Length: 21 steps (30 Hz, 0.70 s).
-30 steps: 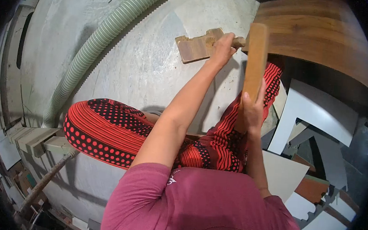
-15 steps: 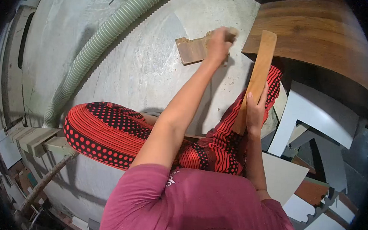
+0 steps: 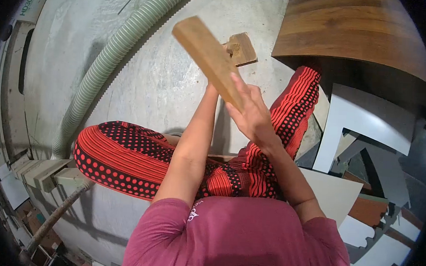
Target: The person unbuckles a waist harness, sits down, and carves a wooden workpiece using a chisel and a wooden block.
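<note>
A long, flat wooden bar [image 3: 203, 49] slants up and to the left over the floor, with my right hand [image 3: 253, 111] closed around its lower end. My left forearm [image 3: 196, 127] reaches forward beneath this bar. The bar covers my left hand, so its fingers and anything in them are hidden. Just beyond the bar, a brown wooden block [image 3: 243, 49] with a rough, notched edge shows in part on the floor. How my left hand meets that block cannot be made out.
A ribbed green hose [image 3: 115, 54] curves along the floor at left. At upper right stands a wood-grain panel [image 3: 346, 34]. White board offcuts [image 3: 365, 113] lie piled on the right. A wooden rod [image 3: 56, 216] slants at lower left, near my bent leg [image 3: 123, 161].
My right hand has swung the bar left and forward from beside my right leg. My left hand has drawn back to the left, under the bar. The block shows at a different angle.
</note>
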Tool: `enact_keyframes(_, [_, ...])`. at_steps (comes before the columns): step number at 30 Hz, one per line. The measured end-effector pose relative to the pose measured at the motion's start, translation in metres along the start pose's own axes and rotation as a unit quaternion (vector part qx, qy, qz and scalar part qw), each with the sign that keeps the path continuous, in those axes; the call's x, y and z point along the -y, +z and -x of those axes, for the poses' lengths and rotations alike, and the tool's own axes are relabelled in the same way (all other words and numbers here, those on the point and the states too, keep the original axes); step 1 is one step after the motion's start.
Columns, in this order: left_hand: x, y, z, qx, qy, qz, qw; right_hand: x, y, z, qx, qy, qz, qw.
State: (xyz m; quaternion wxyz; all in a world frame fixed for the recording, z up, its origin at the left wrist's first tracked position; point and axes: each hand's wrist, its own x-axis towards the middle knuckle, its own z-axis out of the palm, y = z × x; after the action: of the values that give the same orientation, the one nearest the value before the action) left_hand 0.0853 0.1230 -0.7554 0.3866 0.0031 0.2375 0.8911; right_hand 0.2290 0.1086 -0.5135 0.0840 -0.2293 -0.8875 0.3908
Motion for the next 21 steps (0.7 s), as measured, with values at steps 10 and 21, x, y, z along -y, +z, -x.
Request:
enact_keyframes(10, [-0.052, 0.081, 0.036, -0.203, 0.121, -0.437, 0.868, 0.003, 0.011, -0.010, 0.071, -0.006, 0.046, 0.996])
enact_keyframes(21, [-0.042, 0.002, 0.017, -0.228, 0.052, -0.130, 0.963, -0.013, 0.002, 0.011, 0.006, 0.037, -0.050, 0.998])
